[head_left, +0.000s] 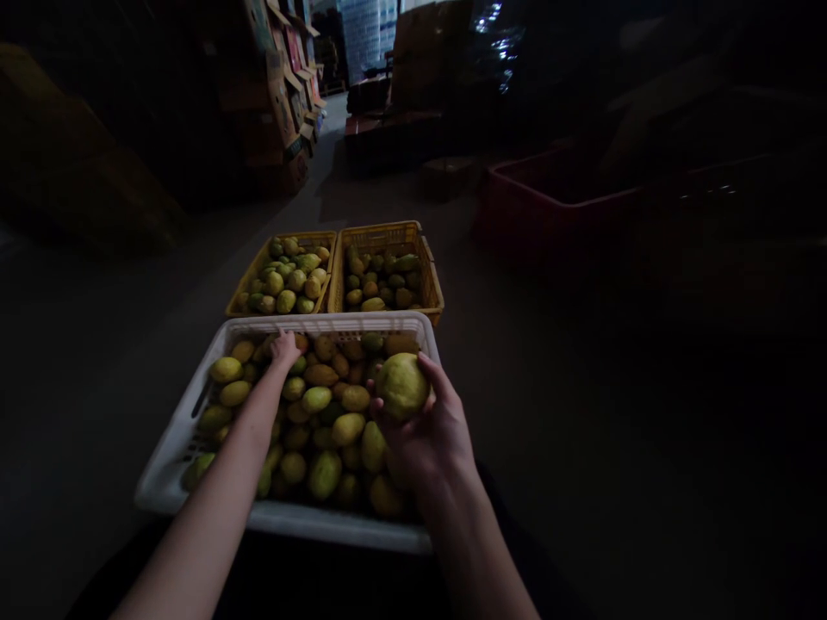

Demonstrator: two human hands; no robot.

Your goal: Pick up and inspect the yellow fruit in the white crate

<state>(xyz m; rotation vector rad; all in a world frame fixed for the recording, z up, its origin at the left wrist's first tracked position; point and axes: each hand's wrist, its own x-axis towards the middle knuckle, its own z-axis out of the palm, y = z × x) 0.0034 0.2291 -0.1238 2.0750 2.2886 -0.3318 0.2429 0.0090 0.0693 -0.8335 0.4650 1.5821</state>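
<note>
A white crate in front of me holds several green, yellow and brownish fruits. My right hand is wrapped round a large yellow-green fruit, raised over the crate's right side. At the crate's far side, left of centre, my left hand reaches down among the fruits beside an orange-brown one. Its fingers are partly hidden, and whether it grips anything cannot be made out.
Two yellow crates of fruits, a left one and a right one, stand just beyond the white crate. Stacked cardboard boxes rise at the back left. A dark red bin is at the right.
</note>
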